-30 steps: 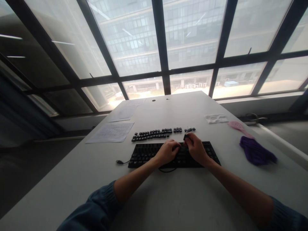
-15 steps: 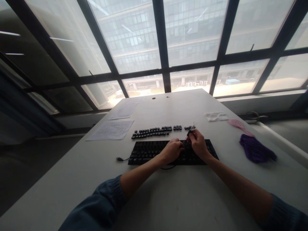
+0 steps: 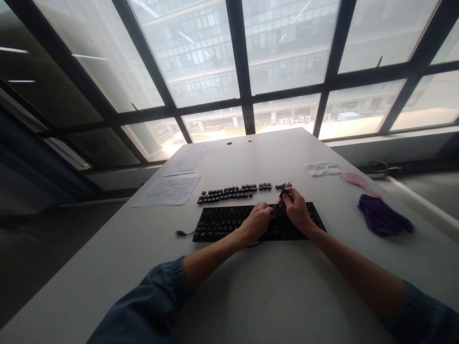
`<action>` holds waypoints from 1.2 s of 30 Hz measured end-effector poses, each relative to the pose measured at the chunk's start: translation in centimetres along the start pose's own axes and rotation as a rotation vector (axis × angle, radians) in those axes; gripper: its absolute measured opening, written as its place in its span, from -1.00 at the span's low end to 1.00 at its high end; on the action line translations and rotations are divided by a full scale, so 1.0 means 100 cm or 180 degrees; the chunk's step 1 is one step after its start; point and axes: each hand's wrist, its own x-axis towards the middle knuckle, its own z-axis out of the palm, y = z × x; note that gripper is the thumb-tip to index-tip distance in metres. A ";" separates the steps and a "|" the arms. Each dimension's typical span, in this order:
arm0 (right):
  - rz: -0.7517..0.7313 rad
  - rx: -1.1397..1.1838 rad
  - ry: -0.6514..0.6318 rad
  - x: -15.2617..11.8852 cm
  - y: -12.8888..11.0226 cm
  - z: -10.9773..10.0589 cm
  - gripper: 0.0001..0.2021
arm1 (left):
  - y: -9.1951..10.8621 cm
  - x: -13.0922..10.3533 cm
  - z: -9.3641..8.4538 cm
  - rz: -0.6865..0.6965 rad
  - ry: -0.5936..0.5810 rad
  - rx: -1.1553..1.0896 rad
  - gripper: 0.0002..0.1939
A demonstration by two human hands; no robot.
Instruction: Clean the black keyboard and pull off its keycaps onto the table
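Observation:
A black keyboard (image 3: 222,224) lies across the white table, its upper rows on the left looking bare of caps. Behind it, loose black keycaps (image 3: 225,193) stand in rows. My left hand (image 3: 258,222) rests on the middle of the keyboard with its fingers curled down; whatever they grip is hidden. Just to the right, my right hand (image 3: 294,209) is closed around a small black-handled tool (image 3: 285,192) with thin wires, held over the keyboard's right part. The wires stick up past the fingers, near a few more keycaps.
Printed papers (image 3: 167,191) lie at the left on the white table (image 3: 265,296). A USB plug (image 3: 181,233) is beside the keyboard's left end. At the right are a white cloth (image 3: 323,168), a pink brush (image 3: 354,179) and a purple cloth (image 3: 383,215). Windows stand behind.
The view has shifted slightly, so the keyboard and the things around it appear a little higher. Both hands keep nearly the same places over the keyboard.

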 end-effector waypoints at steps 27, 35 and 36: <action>0.0128 -0.0027 0.0067 0.006 0.013 -0.002 -0.74 | 0.003 0.027 -0.023 -0.0319 -0.0654 -0.0275 -0.86; 0.0097 -0.0072 0.0080 0.004 0.011 -0.002 -0.78 | 0.010 0.006 -0.002 -0.0273 -0.0075 0.0054 -0.91; 0.0096 -0.0066 0.0088 0.004 0.011 -0.002 -0.78 | 0.010 0.004 0.000 -0.0265 -0.0025 0.0059 -0.92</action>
